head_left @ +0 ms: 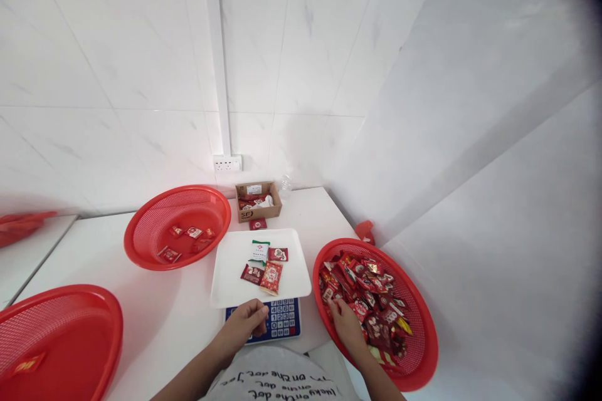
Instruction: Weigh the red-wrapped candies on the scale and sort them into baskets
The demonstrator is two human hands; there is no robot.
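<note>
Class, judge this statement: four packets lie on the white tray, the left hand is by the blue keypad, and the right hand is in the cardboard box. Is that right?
Not quite: the head view shows the right hand at the packet-filled red basket, not the cardboard box. The rest stands.

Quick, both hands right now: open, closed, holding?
Left hand: curled over the scale; can't tell if holding anything.
Right hand: at the candies; can't tell if gripping one.

This looks like a small packing room: a keypad scale [282, 324] on a white table [155, 304], red baskets [430, 341] of wrapped packets [360, 307] either side of it, tiled wall [301, 37] behind.
</note>
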